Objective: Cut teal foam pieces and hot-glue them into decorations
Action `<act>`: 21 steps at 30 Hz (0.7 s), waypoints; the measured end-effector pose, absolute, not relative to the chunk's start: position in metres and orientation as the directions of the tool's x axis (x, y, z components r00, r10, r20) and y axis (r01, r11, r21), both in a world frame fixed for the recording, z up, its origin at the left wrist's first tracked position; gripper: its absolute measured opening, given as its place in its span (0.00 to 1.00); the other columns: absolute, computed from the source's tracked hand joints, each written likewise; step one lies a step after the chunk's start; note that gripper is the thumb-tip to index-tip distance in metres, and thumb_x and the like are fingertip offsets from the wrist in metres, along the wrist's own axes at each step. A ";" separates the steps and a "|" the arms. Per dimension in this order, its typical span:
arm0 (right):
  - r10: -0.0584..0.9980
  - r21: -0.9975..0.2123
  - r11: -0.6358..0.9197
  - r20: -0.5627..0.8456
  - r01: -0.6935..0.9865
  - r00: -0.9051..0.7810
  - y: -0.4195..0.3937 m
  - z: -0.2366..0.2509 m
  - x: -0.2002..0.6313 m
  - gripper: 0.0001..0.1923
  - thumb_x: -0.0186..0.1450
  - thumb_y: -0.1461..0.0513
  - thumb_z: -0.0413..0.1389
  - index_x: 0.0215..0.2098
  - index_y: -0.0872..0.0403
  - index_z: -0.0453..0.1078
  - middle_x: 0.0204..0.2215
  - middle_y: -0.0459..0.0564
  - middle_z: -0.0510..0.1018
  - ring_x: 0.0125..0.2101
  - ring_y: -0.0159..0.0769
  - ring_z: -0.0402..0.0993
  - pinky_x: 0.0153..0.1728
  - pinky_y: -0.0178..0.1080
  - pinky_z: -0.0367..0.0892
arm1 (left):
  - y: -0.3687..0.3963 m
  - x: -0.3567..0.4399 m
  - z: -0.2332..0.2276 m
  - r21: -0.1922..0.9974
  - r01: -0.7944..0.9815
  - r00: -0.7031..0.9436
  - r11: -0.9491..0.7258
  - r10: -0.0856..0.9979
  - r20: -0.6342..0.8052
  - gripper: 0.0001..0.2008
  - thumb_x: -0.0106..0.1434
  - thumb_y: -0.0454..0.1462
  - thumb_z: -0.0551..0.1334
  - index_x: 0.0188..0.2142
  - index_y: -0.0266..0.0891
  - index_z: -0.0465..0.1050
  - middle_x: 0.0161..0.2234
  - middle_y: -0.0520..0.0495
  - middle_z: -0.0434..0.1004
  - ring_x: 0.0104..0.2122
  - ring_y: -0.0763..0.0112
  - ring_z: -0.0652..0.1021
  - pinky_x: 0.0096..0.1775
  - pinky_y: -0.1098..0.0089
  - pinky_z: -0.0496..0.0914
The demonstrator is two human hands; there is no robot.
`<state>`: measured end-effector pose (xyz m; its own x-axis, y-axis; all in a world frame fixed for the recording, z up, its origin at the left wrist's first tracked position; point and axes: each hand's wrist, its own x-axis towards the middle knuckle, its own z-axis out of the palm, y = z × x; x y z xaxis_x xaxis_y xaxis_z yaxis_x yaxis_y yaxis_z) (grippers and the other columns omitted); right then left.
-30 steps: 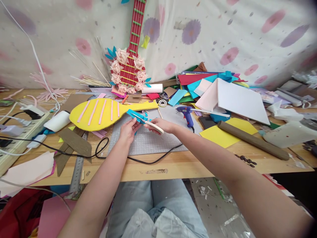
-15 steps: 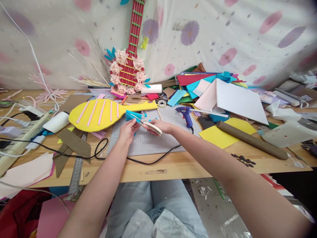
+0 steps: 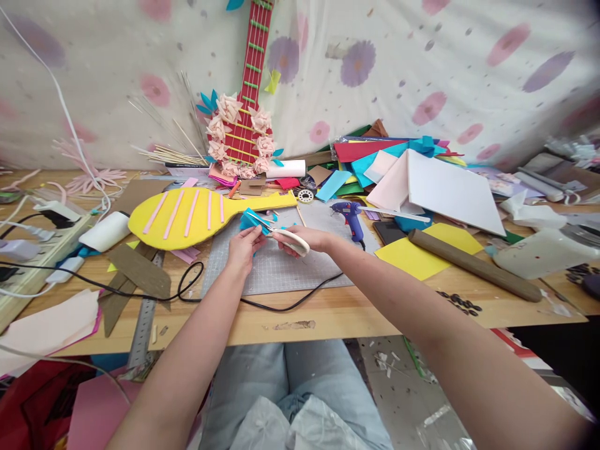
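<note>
Pinched in my left hand (image 3: 244, 249) is a small piece of blue paper (image 3: 250, 219), held above the grey cutting mat (image 3: 281, 275). My right hand (image 3: 302, 239) is closed around the white handles of a pair of scissors (image 3: 296, 242). The scissor blades point left and lie at the blue piece; whether they are closed through it I cannot tell. Small blue scraps lie on the mat just behind my hands. Beyond them rests a yellow lute-shaped cutout (image 3: 187, 215) with pink strips across its body.
A purple glue gun (image 3: 350, 219) lies right of my hands, its black cord (image 3: 290, 307) crossing the mat's front. A red paper guitar (image 3: 244, 137) with pink flowers leans at the back. Coloured sheets (image 3: 370, 165), a brown roll (image 3: 473, 265) and a power strip (image 3: 42, 269) surround the mat.
The scissors and blue piece have shifted slightly in my hands, and the blades' angle on the piece differs a little. The things on the table stay where they were.
</note>
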<state>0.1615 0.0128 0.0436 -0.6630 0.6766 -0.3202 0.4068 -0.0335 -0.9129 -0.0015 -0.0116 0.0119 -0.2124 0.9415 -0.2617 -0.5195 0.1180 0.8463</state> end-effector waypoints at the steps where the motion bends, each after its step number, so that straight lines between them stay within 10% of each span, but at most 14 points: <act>1: 0.681 -0.917 -0.052 -0.323 0.396 -0.657 0.012 0.044 0.159 0.28 0.54 0.40 0.52 0.25 0.58 0.64 0.14 0.42 0.65 0.14 0.25 0.62 0.14 0.30 0.60 | -0.012 -0.001 0.012 0.850 -0.514 -0.212 0.116 0.943 -0.257 0.08 0.45 0.33 0.69 0.24 0.32 0.72 0.21 0.50 0.73 0.22 0.76 0.73 0.35 0.69 0.69; 15: 0.733 -0.949 -0.066 -0.256 0.309 -0.630 0.019 0.039 0.147 0.27 0.52 0.41 0.54 0.23 0.56 0.61 0.11 0.40 0.61 0.12 0.23 0.56 0.11 0.29 0.55 | -0.011 0.000 0.013 0.845 -0.524 -0.215 0.112 0.942 -0.258 0.08 0.44 0.32 0.70 0.25 0.33 0.73 0.21 0.50 0.73 0.22 0.77 0.73 0.33 0.71 0.69; 21: 0.919 -0.866 0.077 -0.131 0.494 -0.372 0.028 0.049 0.169 0.26 0.52 0.40 0.53 0.23 0.55 0.60 0.15 0.41 0.62 0.16 0.25 0.57 0.17 0.31 0.54 | -0.012 -0.004 0.012 0.870 -0.484 -0.186 0.095 0.960 -0.208 0.07 0.44 0.33 0.70 0.24 0.33 0.74 0.21 0.51 0.73 0.22 0.77 0.72 0.34 0.70 0.69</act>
